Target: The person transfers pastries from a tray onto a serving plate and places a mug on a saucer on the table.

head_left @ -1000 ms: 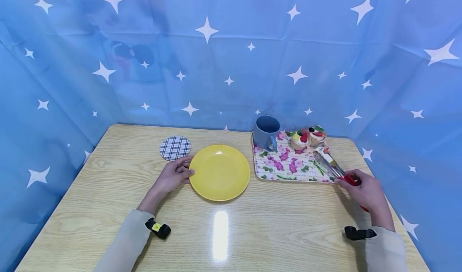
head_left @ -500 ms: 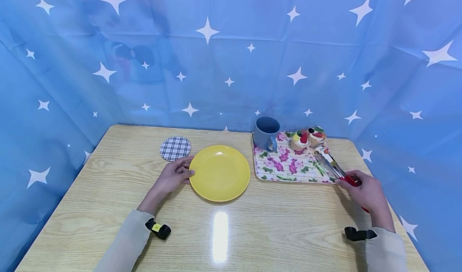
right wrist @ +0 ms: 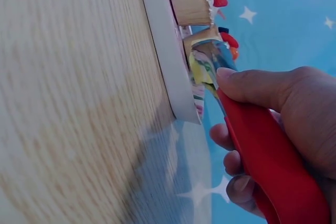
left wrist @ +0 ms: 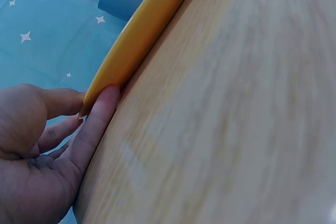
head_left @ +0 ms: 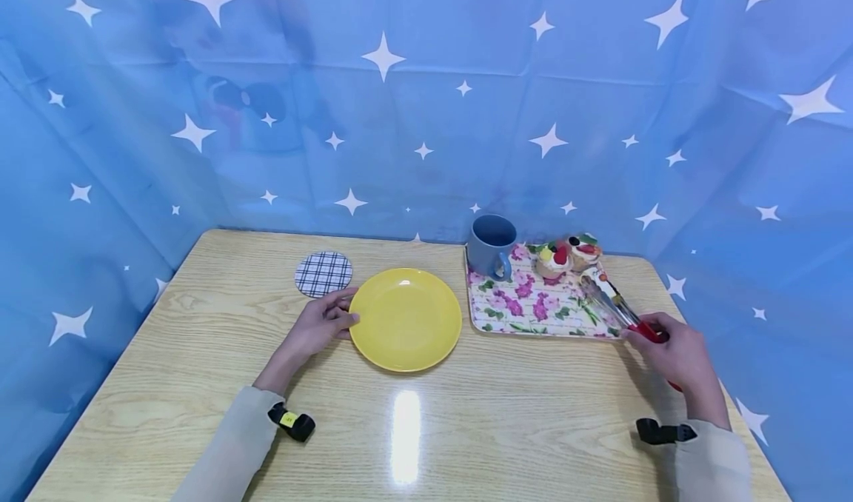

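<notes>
A person's right hand curls around red-handled tongs, their tips drawn slightly closer over the past second about a cream-topped pastry on the floral tray, suggesting a firmer hold; the left hand pinches a yellow plate on the wooden table.

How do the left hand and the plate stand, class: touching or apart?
Touching. The left wrist view shows it plainly: the left hand pinches the plate at its edge.
</notes>
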Available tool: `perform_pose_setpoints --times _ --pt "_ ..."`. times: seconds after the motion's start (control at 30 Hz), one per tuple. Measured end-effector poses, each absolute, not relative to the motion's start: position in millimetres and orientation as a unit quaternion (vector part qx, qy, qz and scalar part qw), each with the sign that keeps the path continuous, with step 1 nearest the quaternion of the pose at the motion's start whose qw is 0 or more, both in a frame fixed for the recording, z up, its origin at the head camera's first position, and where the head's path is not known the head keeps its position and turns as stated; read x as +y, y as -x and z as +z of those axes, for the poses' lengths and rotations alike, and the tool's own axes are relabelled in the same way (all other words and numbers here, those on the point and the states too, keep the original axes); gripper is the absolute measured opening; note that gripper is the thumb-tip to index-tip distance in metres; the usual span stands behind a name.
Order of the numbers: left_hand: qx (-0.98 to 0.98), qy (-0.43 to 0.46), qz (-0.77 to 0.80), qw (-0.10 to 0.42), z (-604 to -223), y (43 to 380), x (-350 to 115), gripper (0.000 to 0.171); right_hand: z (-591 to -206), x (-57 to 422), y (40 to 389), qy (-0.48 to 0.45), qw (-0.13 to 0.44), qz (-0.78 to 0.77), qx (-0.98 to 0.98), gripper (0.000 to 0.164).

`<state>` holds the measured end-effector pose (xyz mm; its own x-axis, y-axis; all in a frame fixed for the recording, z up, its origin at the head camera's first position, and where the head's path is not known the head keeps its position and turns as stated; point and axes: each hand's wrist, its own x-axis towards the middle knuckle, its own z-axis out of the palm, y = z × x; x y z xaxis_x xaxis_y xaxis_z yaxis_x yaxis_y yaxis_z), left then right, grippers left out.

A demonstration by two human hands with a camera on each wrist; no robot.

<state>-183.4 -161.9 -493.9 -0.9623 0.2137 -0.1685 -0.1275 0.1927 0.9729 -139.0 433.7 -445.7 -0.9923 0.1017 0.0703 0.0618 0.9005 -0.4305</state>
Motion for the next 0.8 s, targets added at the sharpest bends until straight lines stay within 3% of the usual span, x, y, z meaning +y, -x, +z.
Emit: perform_pose_setpoints --times 0.8 --pt "0.761 -0.029 0.634 0.135 -495 183 -162 0.056 -435 428 137 0.037 0.062 0.223 -0.972 0.051"
